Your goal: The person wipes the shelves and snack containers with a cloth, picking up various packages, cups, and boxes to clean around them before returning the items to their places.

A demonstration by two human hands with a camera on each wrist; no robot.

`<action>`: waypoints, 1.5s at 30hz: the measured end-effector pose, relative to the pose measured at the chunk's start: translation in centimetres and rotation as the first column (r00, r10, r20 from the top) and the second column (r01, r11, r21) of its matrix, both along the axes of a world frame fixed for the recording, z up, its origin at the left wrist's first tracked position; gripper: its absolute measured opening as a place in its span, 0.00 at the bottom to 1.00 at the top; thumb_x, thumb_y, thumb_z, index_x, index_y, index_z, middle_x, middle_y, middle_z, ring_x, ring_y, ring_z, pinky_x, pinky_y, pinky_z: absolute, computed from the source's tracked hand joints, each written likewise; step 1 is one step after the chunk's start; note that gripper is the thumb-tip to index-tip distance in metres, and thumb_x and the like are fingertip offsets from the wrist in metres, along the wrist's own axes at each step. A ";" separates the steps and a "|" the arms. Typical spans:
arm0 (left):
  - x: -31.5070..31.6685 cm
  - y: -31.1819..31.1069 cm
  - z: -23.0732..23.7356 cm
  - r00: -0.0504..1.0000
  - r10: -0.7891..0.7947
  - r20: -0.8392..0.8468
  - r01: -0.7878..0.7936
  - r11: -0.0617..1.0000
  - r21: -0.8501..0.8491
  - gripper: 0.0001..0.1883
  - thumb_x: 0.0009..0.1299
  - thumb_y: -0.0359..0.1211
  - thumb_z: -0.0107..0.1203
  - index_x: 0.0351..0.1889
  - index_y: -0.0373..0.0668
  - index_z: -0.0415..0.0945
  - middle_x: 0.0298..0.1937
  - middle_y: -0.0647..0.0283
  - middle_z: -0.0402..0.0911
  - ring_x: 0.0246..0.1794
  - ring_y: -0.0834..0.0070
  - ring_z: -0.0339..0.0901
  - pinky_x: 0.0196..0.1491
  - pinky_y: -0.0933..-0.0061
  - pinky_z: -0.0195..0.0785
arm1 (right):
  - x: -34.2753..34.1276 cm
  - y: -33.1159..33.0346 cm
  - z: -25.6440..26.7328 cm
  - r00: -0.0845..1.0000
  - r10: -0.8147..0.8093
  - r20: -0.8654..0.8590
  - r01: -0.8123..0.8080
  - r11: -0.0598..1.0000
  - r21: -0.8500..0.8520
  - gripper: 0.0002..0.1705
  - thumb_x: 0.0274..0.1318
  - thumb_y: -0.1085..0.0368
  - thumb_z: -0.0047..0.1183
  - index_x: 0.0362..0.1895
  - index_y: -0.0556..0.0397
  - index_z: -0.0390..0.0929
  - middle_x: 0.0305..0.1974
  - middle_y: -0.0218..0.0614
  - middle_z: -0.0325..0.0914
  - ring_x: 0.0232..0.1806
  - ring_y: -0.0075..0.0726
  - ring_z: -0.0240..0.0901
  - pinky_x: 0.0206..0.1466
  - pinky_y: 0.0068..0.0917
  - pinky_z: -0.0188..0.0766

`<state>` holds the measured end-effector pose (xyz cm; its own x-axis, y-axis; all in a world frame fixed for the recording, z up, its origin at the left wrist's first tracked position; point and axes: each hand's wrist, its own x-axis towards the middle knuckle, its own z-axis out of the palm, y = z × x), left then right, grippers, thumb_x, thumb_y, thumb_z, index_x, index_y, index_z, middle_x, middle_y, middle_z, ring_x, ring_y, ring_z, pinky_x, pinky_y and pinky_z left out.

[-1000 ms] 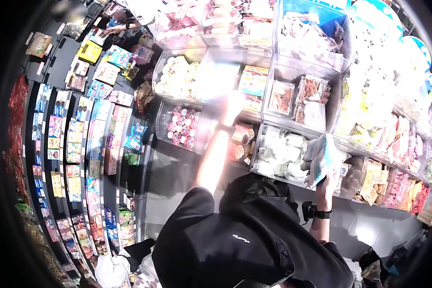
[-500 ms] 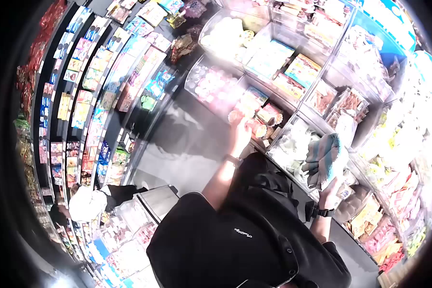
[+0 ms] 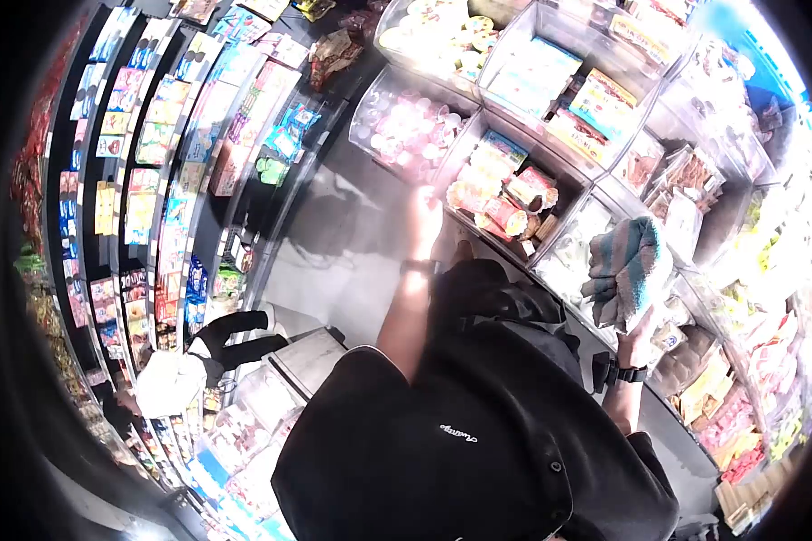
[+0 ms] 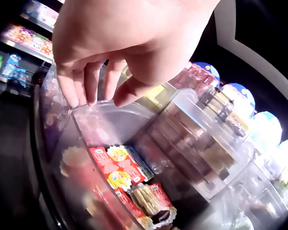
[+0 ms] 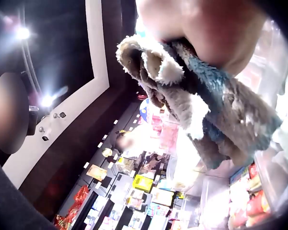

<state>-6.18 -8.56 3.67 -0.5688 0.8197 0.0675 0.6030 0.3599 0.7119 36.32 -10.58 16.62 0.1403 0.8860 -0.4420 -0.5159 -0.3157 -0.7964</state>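
My left hand (image 3: pixel 424 224) is at the front edge of a clear plastic bin (image 3: pixel 456 215). In the left wrist view, the fingertips of that hand (image 4: pixel 134 43) point down along the bin's rim (image 4: pixel 103 103), with nothing seen held. Inside lie red and yellow snack packs (image 4: pixel 117 167). My right hand (image 3: pixel 639 335) grips a folded fluffy towel (image 3: pixel 624 266), grey with blue-green stripes, held up over the bins at the right. Close up in the right wrist view, the bunched towel (image 5: pixel 197 103) hangs from the right hand (image 5: pixel 206 28), whose fingers are partly hidden.
More clear bins surround it, with pink and white cups (image 3: pixel 406 131), boxed snacks (image 3: pixel 604 99) and bagged sweets (image 3: pixel 686 194). Shelves of packets (image 3: pixel 153 180) line the left across a grey floor (image 3: pixel 334 234). Another person (image 3: pixel 167 383) is at lower left, near a second display (image 3: pixel 253 406).
My left hand has come back from over the farther bins to the nearest bin's front edge. The head view has turned. The towel stays in my right hand.
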 end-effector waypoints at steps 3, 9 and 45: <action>-1.9 3.4 2.8 0.986 0.021 0.167 -0.026 0.999 0.027 0.13 0.59 0.27 0.53 0.43 0.40 0.72 0.37 0.56 0.78 0.40 0.66 0.75 0.43 0.67 0.69 | -1.5 -0.6 -0.4 0.994 -0.107 0.037 0.108 0.994 -0.009 0.24 0.61 0.61 0.39 0.58 0.61 0.58 0.52 0.47 0.65 0.46 0.37 0.66 0.46 0.29 0.65; -7.9 11.8 6.7 0.945 -0.135 0.297 0.135 0.991 0.021 0.11 0.58 0.27 0.54 0.40 0.37 0.74 0.36 0.55 0.79 0.38 0.62 0.77 0.44 0.67 0.69 | -8.6 -1.7 -0.6 0.945 -0.313 0.091 0.317 0.948 -0.035 0.24 0.61 0.60 0.39 0.57 0.62 0.59 0.50 0.47 0.66 0.43 0.37 0.67 0.43 0.29 0.66; -12.5 25.6 -2.0 0.735 -0.671 -0.101 0.654 0.740 -0.160 0.20 0.58 0.48 0.48 0.18 0.44 0.82 0.25 0.48 0.80 0.28 0.53 0.78 0.35 0.54 0.70 | -26.4 -3.6 0.9 0.827 -0.556 0.090 0.554 0.831 0.048 0.24 0.60 0.55 0.37 0.51 0.63 0.62 0.38 0.49 0.71 0.28 0.41 0.70 0.27 0.31 0.68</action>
